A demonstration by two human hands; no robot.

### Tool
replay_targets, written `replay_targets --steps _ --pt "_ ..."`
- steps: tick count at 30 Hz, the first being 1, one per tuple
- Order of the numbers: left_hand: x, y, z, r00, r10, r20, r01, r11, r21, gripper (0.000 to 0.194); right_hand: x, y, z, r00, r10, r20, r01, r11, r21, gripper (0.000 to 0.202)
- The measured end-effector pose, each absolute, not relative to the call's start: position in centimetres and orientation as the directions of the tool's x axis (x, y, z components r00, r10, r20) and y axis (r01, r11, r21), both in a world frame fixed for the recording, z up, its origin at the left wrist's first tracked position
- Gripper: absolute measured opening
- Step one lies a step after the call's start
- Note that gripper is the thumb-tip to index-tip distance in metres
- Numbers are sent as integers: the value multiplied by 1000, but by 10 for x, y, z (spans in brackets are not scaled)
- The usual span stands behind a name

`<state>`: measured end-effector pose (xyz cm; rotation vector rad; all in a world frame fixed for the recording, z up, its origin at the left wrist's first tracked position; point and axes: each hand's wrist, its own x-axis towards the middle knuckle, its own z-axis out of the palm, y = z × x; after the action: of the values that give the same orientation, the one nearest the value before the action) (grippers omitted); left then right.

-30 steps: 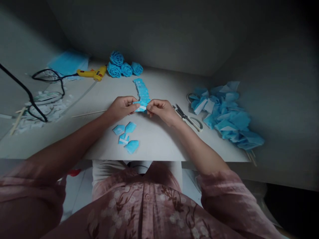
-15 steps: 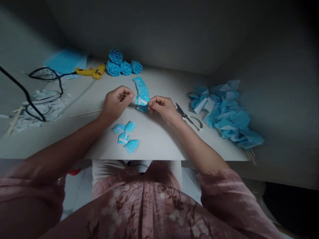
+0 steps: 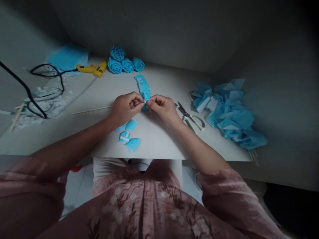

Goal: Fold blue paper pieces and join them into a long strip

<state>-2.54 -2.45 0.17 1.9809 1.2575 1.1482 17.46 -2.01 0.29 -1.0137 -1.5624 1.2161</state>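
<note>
My left hand [image 3: 126, 108] and my right hand [image 3: 161, 107] meet at the middle of the white table [image 3: 159, 139]. Between their fingertips they pinch a small blue paper piece [image 3: 144, 103]. Just behind it a row of blue paper pieces [image 3: 143, 86] runs away from me. Below my left hand lie several folded blue petals [image 3: 128, 134] on the table.
Scissors [image 3: 190, 118] lie right of my right hand. A heap of blue paper scraps [image 3: 229, 114] fills the right side. At the back sit blue paper roses [image 3: 123, 61], a yellow glue gun [image 3: 92, 69] with a black cable [image 3: 37, 96], white scraps and a thin wooden stick [image 3: 91, 110].
My left hand, which had drawn away half a second ago, has come back to the right hand and pinches the blue piece again. The view shifted slightly.
</note>
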Motion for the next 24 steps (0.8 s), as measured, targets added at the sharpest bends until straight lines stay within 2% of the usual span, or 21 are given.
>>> replay_targets --steps 8,13,24 --pt "-25 -25 1 216 896 387 481 -443 756 17 173 -22 -2 -276 921 274 199 334 -921 29" --pt "-24 -25 -1 203 898 391 491 -439 752 12 173 -25 -3 -295 889 349 287 431 -855 19" --pt "-26 -22 -7 222 877 427 492 -479 727 16 174 -23 -5 -303 880 366 318 456 -831 18"
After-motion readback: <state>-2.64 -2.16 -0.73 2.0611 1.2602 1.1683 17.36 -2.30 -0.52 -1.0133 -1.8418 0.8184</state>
